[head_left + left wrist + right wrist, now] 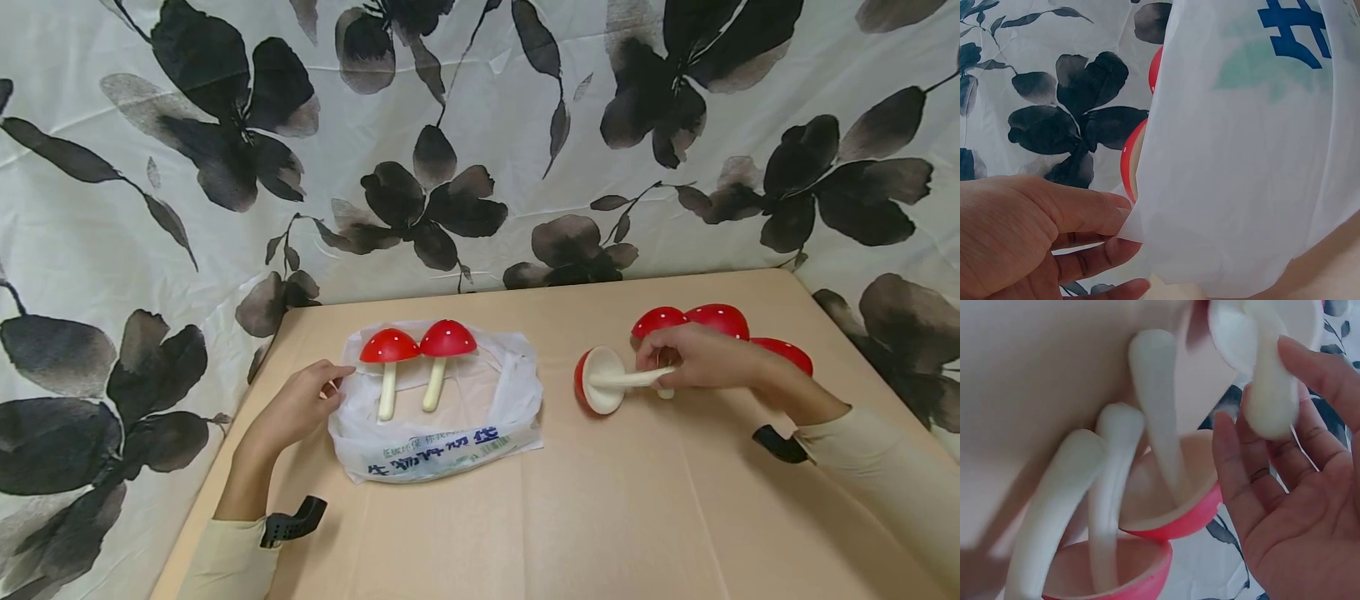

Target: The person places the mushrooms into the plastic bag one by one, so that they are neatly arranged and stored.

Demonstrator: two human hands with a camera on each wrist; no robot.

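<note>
A white plastic bag (442,458) with blue and green print lies on the table, its opening spread. Two red-capped toy mushrooms (448,339) rest on it, cream stems pointing toward me. At the bag's left rim, my left hand (303,404) pinches a corner of the plastic between thumb and fingertips (1119,250). To the right of the bag, my right hand (701,357) holds another toy mushroom (603,381) by its stem (1270,406), thumb on one side and fingers on the other. That mushroom is tilted sideways, its red cap to the left and cream underside showing.
Three more red-capped toy mushrooms (717,320) lie behind and beside my right hand, partly hidden by it in the head view. The wooden table (600,517) ends at the back against a white cloth (525,125) with dark flowers.
</note>
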